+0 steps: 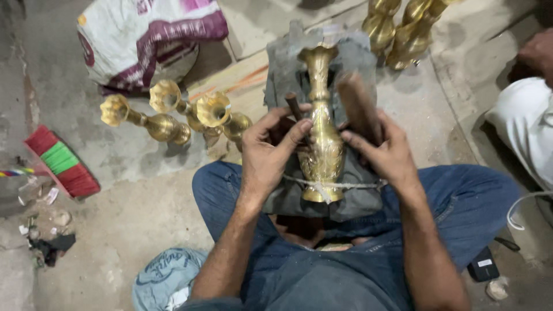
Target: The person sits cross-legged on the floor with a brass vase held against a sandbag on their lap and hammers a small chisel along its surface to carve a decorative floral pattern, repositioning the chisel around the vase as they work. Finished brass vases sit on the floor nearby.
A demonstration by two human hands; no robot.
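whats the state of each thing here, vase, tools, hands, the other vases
brass vase: lying on a grey pad, tied down with cord at its base
left hand: holds a thin dark tool against the vase
right hand: grips a wooden mallet, blurred
wooden mallet: raised beside the vase
three brass vases: lying on the floor
brush: lying on the floor

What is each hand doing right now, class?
Left hand: closed around a thin dark tool, fingers resting on the brass vase.
Right hand: closed on a blurred wooden handle, beside the vase.
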